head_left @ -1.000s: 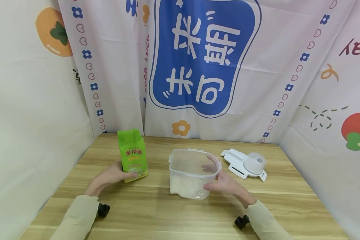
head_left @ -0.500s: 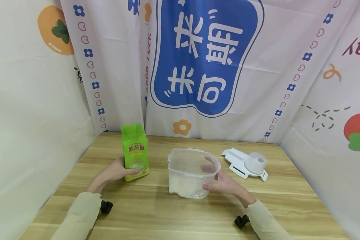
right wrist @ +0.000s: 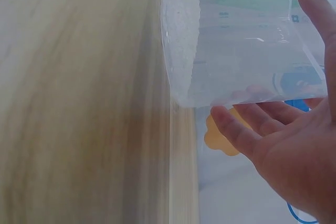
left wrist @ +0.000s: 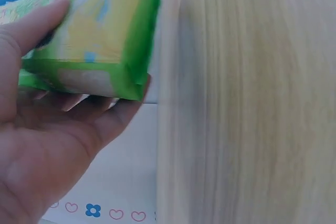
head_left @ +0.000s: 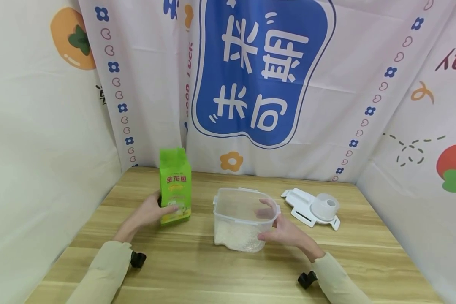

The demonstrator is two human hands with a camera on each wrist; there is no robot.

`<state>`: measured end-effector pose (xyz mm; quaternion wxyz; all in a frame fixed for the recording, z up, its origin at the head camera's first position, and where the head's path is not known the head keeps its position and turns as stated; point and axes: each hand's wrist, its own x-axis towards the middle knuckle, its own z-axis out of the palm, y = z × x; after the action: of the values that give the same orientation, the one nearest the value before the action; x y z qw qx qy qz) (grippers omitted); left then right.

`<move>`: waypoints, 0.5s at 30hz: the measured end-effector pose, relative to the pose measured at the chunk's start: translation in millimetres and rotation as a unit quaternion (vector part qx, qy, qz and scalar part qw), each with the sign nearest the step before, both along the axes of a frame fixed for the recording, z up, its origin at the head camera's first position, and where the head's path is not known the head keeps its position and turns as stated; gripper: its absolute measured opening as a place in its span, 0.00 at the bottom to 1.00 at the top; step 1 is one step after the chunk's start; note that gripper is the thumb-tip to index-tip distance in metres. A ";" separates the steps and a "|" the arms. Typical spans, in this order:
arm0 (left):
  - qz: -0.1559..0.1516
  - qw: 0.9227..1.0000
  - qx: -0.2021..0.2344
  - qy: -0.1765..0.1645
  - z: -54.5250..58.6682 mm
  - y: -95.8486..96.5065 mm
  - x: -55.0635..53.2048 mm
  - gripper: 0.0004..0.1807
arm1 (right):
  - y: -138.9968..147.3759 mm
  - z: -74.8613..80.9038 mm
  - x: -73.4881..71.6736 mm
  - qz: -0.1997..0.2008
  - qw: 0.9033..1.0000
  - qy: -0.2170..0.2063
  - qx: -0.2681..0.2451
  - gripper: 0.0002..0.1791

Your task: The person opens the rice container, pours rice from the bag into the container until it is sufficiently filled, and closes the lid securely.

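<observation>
My left hand [head_left: 150,210] grips a green rice bag [head_left: 176,183] near its lower end, thumb across the front and fingers behind. The bag stands upright at the left of the table; whether its base touches the wood I cannot tell. In the left wrist view the bag [left wrist: 100,30] lies between thumb and fingers. A clear plastic container [head_left: 228,228], lidless, with white rice in its bottom, sits at the middle of the table. My right hand [head_left: 285,231] holds its right end, thumb on the near side and fingers round the far side. The right wrist view shows the container's rice [right wrist: 181,35].
A white lid [head_left: 302,202] with a clear cup [head_left: 324,207] on it lies on the table to the right of the container. The wooden table [head_left: 197,274] is bounded by printed cloth [head_left: 156,105] at the back and sides.
My left hand has moved the rice bag right and away from me, and the bag has become more upright. The right hand and the container have stayed in place.
</observation>
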<state>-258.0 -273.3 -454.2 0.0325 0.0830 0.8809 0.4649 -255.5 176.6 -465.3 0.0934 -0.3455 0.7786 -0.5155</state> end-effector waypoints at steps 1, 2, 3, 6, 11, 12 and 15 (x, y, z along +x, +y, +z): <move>0.007 1.000 0.009 0.004 0.7 1.0 0.1 0.45 | 0.2 0.0 -0.1 0.000 1.000 0.000 0.000 0.55; 0.010 1.000 0.018 0.010 1.0 1.6 0.1 0.45 | 0.2 -0.1 -0.2 -0.001 1.000 0.000 0.001 0.55; 0.013 0.999 0.027 0.016 1.4 2.1 0.2 0.45 | 0.2 -0.3 -0.2 0.000 1.000 -0.001 0.001 0.55; 0.026 0.997 0.067 0.025 2.4 3.2 0.4 0.43 | 0.6 -1.3 -0.6 0.005 1.000 -0.006 -0.002 0.55; 0.052 0.983 0.172 0.026 5.6 3.0 1.6 0.39 | 1.4 -2.2 -1.1 0.009 1.000 -0.010 -0.005 0.55; 0.059 0.979 0.194 0.025 6.7 2.9 2.1 0.39 | 1.5 -2.2 -1.2 0.009 1.000 -0.008 -0.005 0.55; 0.090 0.962 0.259 0.017 10.3 3.0 3.6 0.38 | 1.6 -1.4 -1.5 0.010 1.000 -0.001 -0.003 0.54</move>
<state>-254.4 -270.3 -443.9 -0.0474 0.0166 0.7348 0.6764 -257.1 178.2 -466.7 0.0981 -0.3532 0.7733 -0.5174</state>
